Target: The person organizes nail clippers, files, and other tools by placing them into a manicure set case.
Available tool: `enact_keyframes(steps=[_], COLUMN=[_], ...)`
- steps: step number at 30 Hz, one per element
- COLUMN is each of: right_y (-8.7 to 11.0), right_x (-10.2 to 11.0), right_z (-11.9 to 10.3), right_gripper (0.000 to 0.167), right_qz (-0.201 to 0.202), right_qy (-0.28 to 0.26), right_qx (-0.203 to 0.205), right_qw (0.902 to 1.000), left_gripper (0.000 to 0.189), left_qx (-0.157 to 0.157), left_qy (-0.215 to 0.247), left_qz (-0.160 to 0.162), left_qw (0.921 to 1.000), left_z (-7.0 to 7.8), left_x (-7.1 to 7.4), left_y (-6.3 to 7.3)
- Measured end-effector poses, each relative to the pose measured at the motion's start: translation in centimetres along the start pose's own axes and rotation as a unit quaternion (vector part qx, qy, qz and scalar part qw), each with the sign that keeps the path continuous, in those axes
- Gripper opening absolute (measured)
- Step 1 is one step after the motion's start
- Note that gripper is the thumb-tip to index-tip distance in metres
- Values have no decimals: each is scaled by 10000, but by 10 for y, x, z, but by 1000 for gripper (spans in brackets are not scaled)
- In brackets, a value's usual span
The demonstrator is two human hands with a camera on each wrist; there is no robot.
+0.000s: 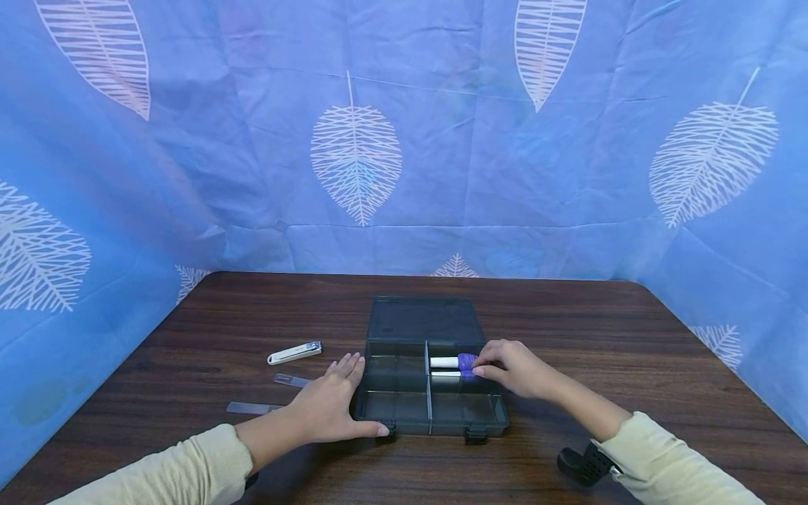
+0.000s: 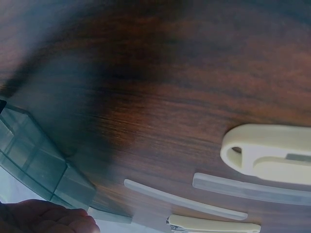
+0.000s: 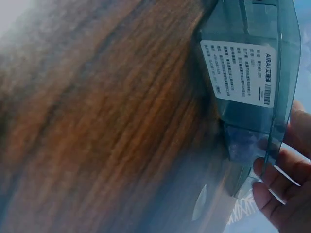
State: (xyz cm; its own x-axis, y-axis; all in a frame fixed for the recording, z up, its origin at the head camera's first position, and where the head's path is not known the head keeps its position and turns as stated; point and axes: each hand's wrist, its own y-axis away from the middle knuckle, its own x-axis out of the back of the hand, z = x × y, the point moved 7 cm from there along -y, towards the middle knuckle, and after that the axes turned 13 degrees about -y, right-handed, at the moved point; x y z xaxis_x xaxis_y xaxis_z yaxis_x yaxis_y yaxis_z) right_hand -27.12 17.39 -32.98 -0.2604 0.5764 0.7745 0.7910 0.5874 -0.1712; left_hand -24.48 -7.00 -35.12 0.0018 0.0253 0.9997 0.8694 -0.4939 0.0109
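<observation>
A dark translucent compartment box [image 1: 398, 424] lies on the table with its lid [image 1: 423, 319] folded back. Two purple nail polish bottles with white caps lie in its back right compartment. My right hand [image 1: 517, 370] pinches the purple end of the farther nail polish bottle [image 1: 466, 361]; the nearer bottle [image 1: 446, 374] lies alongside. Purple shows through the box wall in the right wrist view, beside my right fingers [image 3: 272, 177]. My left hand [image 1: 328, 403] rests against the box's left side, fingers straight, thumb stretched along the front edge.
Left of the box lie a white nail clipper [image 1: 294, 353] and two clear strips, one farther strip [image 1: 290, 380] and one nearer strip [image 1: 252, 407]. A larger cream-handled item [image 2: 267, 153] shows in the left wrist view. A blue leaf-print cloth [image 1: 416, 175] hangs behind the table.
</observation>
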Motion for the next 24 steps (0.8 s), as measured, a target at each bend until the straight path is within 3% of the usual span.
enact_keyframes(steps=[3,6,10,13,16,24], right_y=[4,8,19,28,37,52], right_x=[6,15,27,34,36,32], right_z=[0,1,6,15,24,43], right_gripper=[19,14,9,10,13,18], right_qz=[375,1008,1935,2299,2323,1904], right_qy=[-270,-408,-202,-83,-25,128], right_qx=[27,185,312,151,-106,-583], right_qw=[9989,9939,9804,9731,9726,9799], left_gripper=[105,105,105,105,105,106], left_qx=[29,61,63,59,73,129], left_qy=[9,-16,-50,-47,-38,1], left_qz=[-22,-34,-18,-8,-35,-110], left_qw=[10000,10000,10000,10000,10000,9999], left_z=[0,-1,0,0,1,2], left_x=[0,0,0,1,0,1], left_y=[0,0,-1,-1,-1,1])
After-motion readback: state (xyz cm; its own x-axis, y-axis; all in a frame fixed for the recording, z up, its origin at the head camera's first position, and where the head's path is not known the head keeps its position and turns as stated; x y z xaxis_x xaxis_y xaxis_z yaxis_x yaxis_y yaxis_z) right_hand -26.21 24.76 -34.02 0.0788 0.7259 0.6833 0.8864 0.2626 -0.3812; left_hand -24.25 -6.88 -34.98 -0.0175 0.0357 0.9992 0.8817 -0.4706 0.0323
